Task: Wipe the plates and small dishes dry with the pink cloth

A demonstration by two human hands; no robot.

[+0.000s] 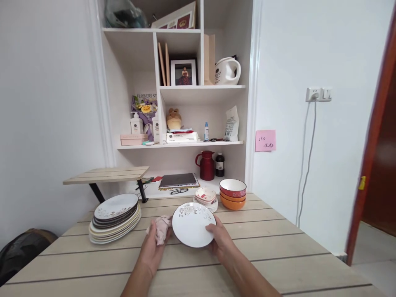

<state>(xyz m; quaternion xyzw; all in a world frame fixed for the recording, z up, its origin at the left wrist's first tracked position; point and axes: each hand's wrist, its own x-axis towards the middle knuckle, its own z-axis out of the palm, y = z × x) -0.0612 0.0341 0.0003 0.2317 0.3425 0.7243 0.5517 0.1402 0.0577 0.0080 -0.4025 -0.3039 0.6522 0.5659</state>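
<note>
My right hand (220, 239) grips the right edge of a white plate (192, 229) with a dark rim and a floral print, thumb on top and fingers beneath. The plate is held above the wooden table, tilted a little toward me. In my left hand (153, 249) is a crumpled pale pink cloth (162, 229), just left of the plate, held between thumb and fingers. A stack of plates (116, 218) stands on the left of the table, its top one with a similar floral print.
Behind the held plate sit small patterned dishes (206, 198) and stacked red and orange bowls (233, 194). A low wooden riser (107, 175) stands at the back left. Farther back, a shelf unit holds a red jug (206, 166), a dark bottle (220, 165) and a laptop (179, 180).
</note>
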